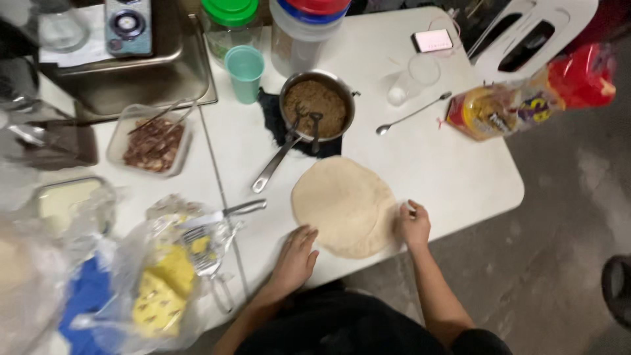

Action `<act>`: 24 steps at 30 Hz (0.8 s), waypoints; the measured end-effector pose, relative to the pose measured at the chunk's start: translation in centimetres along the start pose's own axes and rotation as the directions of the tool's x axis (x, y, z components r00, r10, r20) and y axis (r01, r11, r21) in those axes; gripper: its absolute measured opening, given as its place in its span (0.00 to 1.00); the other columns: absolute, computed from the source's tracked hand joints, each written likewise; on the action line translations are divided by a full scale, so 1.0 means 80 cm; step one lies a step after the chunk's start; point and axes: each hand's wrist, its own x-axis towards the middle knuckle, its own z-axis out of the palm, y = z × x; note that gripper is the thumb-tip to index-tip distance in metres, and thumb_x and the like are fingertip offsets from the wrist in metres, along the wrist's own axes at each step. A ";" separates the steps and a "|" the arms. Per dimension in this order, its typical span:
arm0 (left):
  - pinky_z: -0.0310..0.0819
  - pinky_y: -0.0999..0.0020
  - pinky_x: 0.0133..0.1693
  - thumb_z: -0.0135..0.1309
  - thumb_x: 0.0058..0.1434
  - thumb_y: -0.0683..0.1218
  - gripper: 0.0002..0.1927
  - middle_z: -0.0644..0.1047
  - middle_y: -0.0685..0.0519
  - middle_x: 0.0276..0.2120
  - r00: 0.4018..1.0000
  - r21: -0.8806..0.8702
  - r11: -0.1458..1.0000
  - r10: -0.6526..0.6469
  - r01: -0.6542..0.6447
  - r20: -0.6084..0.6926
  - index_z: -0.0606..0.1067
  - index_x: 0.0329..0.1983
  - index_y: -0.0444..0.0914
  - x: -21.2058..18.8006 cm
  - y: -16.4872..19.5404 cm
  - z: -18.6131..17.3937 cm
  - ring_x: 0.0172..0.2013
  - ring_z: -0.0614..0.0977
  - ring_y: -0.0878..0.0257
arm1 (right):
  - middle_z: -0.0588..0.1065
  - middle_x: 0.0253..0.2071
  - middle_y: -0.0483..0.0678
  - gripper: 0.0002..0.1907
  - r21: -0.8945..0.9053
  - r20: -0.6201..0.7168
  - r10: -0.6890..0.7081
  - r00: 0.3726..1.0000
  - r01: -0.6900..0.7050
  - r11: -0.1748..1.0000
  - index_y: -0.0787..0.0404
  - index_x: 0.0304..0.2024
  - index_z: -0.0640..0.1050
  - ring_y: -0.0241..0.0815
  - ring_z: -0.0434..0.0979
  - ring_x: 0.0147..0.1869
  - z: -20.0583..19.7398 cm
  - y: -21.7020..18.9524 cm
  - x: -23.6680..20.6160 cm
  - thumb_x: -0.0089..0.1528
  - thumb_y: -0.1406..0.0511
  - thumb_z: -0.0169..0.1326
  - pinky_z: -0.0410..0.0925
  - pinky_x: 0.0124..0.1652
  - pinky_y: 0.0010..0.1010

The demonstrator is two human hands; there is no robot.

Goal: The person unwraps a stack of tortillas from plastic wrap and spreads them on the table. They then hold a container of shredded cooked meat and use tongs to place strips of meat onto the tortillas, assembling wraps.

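Two pale round flatbreads (343,202) lie stacked on the white table (453,171) near its front edge. My left hand (296,256) rests flat on the table at the stack's lower left edge, fingers spread, holding nothing. My right hand (413,223) pinches the right edge of the flatbreads. Just behind the stack stands a metal pan (317,106) of brown filling with two utensils in it, on a dark cloth (273,118).
A long spoon (413,114), a clear cup (414,77), a phone (432,41) and a bagged loaf (526,98) lie to the right. A teal cup (245,71), jars, a container of chopped meat (152,141), a grater (209,240) and bagged yellow cheese (161,289) sit left.
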 end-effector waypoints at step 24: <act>0.39 0.35 0.69 0.60 0.58 0.55 0.46 0.51 0.28 0.72 0.944 0.128 0.992 0.063 -0.022 -0.324 0.55 0.71 0.27 0.067 -0.072 0.108 0.73 0.49 0.31 | 0.61 0.71 0.64 0.27 -0.071 -0.523 0.056 0.851 -0.109 0.991 0.71 0.67 0.65 0.61 0.55 0.75 -0.015 0.249 0.076 0.69 0.62 0.46 0.49 0.71 0.54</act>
